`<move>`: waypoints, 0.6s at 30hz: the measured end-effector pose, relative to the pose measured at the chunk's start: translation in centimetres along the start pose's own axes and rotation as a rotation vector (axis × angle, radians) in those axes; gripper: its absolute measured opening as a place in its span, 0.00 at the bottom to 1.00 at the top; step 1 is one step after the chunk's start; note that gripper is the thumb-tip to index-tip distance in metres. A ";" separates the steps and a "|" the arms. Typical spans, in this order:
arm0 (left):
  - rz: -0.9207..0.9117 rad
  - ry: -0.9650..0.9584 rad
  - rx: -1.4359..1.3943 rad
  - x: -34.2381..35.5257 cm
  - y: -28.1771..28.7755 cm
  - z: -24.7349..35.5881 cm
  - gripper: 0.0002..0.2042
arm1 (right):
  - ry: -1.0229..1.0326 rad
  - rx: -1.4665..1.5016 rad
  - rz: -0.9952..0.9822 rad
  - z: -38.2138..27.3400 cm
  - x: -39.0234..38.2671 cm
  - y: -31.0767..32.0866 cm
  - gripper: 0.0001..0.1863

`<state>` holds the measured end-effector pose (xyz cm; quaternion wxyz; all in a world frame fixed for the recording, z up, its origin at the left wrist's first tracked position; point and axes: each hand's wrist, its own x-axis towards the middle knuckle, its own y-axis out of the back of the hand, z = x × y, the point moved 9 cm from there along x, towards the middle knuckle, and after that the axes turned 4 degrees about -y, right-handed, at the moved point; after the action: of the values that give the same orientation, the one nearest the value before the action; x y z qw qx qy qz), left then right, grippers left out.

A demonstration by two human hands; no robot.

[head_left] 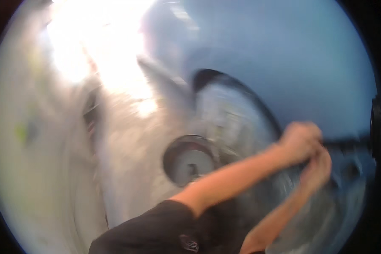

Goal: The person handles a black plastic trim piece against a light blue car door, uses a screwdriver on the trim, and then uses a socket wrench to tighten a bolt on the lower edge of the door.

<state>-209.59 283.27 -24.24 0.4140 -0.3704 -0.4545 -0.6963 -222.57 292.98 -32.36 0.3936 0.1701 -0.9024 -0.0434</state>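
Motion blurs the whole head view. My left hand (301,140) is at the right, beside the lower end of a black curved trim strip (253,95) that edges a large blue panel (317,63), which looks like vehicle bodywork round a wheel opening. Just below it and touching it or nearly so is my right hand (318,166). Both hands look closed, fingers curled toward each other. Whatever they hold, if anything, is too smeared and hidden to make out. My left forearm crosses in front of the arch opening.
A round dark container or stool with a grey disc (192,163) stands on the pale floor (131,139) left of my left forearm. Inside the arch are blurred grey parts (228,114). Strong glare whitens the upper left. A dark bar (347,144) runs right from my hands.
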 end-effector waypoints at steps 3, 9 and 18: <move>0.043 0.124 0.037 -1.8 1.9 -3.4 0.08 | -0.498 0.702 0.181 -0.1 -1.7 -3.7 0.11; 0.012 0.131 -0.022 -0.2 -0.1 -0.7 0.09 | -0.418 0.623 0.321 0.2 -1.1 -0.9 0.08; -0.062 0.177 0.112 -0.4 -0.2 -0.4 0.09 | -0.446 0.733 0.479 -0.4 -2.0 -1.0 0.08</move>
<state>-209.72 283.06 -24.77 0.4510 -0.2694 -0.4655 -0.7123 -220.75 292.77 -33.73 0.1039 0.0717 -0.9343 0.3333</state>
